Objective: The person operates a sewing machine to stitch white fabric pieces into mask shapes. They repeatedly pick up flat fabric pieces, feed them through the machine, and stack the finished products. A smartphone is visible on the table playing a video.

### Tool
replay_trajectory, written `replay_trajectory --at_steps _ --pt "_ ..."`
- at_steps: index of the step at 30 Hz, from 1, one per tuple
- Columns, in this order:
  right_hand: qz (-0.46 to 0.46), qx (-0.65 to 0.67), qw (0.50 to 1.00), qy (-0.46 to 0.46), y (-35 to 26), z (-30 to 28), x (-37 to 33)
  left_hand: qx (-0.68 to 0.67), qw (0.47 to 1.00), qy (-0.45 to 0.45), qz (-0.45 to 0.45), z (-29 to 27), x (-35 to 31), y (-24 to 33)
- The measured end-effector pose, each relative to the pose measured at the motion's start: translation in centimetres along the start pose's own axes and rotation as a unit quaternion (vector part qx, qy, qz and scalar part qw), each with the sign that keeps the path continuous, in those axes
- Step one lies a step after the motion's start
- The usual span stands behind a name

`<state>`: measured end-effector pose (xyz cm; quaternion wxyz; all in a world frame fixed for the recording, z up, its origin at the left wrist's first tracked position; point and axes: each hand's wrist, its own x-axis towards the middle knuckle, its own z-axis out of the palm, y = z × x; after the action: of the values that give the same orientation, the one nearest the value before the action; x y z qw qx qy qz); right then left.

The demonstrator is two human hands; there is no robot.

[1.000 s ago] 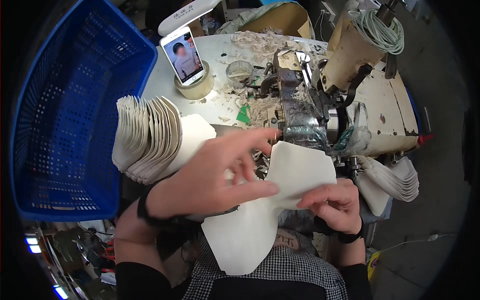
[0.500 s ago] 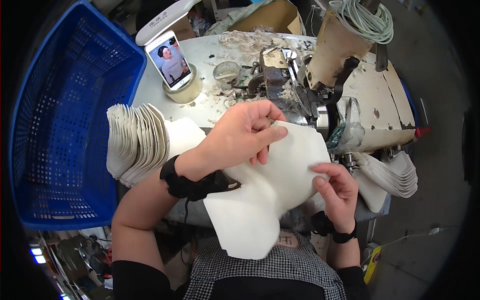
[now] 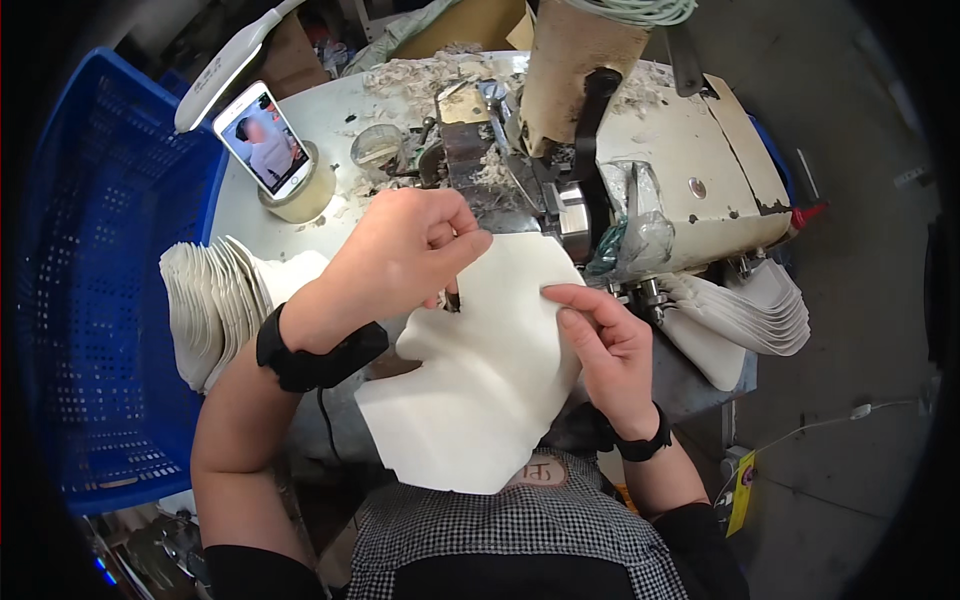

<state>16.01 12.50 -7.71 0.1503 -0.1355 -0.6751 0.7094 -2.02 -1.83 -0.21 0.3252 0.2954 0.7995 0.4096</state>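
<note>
**White fabric piece held at the sewing machine**

- Far left: tall blue perforated plastic basket. Rigid, open-holed walls.
- Beside it on the round grey worktable: a fanned stack of cut white fabric pieces, edges curled, thin.
- Smartphone with a lit screen propped on a roll of tape.
- Left hand: clenched, fingertips pinching the top edge of the large white cut fabric panel, just by a small notch.
- The panel hangs between both hands, over the lap and in front of the machine; it bends in soft curves, so likely light, limp, slightly felt-like, not slippery. Best taken at the edges, as here.
- Right hand: grasping the panel's right edge, thumb on top.
- Behind: worn cream industrial sewing machine, chipped paint, lint about it.
- Far right: another stack of white cut pieces.
</note>
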Motion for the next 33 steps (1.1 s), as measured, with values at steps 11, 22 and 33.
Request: replay_trajectory --at_steps 11,22,33 --pt "0.065 0.085 0.993 0.045 -1.2 0.2 1.4 0.014 1.000 -0.024 -0.011 -0.7 1.9 1.2" --pt "0.039 -0.037 0.999 0.003 -2.3 -5.0 3.0 0.032 0.997 -0.070 0.028 0.8 3.4 2.3" --pt "-0.070 -0.073 0.992 0.082 -4.3 -6.6 1.2 0.208 0.923 -0.062 0.319 2.4 1.2 -0.1"
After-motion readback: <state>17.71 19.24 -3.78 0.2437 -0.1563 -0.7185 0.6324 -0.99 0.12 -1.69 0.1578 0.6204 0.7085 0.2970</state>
